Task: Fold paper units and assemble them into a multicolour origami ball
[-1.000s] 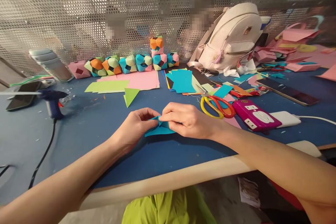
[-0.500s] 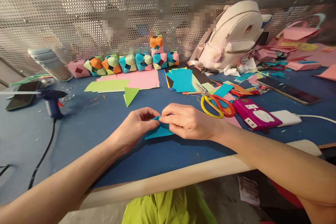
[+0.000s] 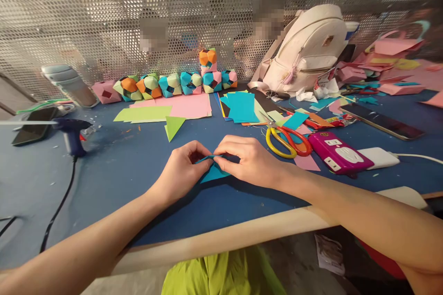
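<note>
Both my hands meet at the middle of the blue table [image 3: 131,166] over a folded piece of teal paper [image 3: 212,173]. My left hand [image 3: 182,168] pinches the paper's left side with curled fingers. From the right, my right hand [image 3: 247,159] pinches its top edge, fingertips pressed together against the left hand's. Most of the paper is hidden under the two hands; only a lower corner shows.
Folded paper balls [image 3: 180,83] line the mesh wall. Pink and green sheets [image 3: 166,110], a green triangle [image 3: 173,125] and teal sheets [image 3: 240,105] lie behind my hands. Scissors [image 3: 287,140], a pink power strip [image 3: 337,152], a phone [image 3: 380,122] and a backpack [image 3: 304,50] are right; a glue gun [image 3: 71,131] left.
My hands have closed tighter over the teal paper, so less of it shows. The camera view shifted slightly.
</note>
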`<move>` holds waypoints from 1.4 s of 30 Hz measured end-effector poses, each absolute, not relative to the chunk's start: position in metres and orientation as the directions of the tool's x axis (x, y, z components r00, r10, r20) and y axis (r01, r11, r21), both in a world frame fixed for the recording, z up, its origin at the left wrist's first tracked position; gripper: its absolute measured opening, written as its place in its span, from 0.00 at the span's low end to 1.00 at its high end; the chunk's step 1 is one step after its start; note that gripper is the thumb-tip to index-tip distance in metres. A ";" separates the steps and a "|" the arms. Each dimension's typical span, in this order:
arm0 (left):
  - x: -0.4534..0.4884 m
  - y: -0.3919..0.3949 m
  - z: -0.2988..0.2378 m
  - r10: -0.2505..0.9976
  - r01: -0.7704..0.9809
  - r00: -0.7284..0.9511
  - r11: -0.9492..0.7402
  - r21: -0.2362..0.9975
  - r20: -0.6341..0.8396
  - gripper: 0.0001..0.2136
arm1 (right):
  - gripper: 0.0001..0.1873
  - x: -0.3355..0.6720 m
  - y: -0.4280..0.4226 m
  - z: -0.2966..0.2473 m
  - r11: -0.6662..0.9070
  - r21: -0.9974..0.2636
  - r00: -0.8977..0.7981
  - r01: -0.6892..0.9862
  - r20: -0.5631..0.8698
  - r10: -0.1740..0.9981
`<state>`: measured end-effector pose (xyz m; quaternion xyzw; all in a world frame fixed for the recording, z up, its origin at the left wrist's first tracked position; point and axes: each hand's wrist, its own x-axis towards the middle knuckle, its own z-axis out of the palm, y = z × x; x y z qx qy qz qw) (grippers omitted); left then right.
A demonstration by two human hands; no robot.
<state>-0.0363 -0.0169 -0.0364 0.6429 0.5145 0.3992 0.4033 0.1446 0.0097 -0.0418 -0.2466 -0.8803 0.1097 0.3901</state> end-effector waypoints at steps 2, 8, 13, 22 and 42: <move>-0.035 -0.017 -0.038 0.984 0.371 0.142 -0.158 0.915 0.112 0.04 | 0.07 0.144 0.010 -0.043 0.856 -0.380 -0.584 0.351 0.625 0.517; -0.034 -0.015 -0.042 0.989 0.371 0.117 -0.128 0.920 0.090 0.03 | 0.08 0.145 0.011 -0.044 0.841 -0.407 -0.587 0.356 0.603 0.540; -0.033 -0.016 -0.042 0.992 0.352 0.106 -0.099 0.931 0.066 0.03 | 0.08 0.146 0.012 -0.044 0.840 -0.431 -0.600 0.329 0.591 0.539; -0.032 -0.015 -0.047 0.993 0.371 0.039 -0.120 0.921 0.113 0.02 | 0.07 0.138 0.012 -0.042 0.728 -0.559 -0.523 0.397 0.514 0.680; -0.031 -0.015 -0.041 0.996 0.315 0.060 -0.086 0.945 0.071 0.02 | 0.09 0.144 0.012 -0.036 0.763 -0.557 -0.526 0.328 0.562 0.638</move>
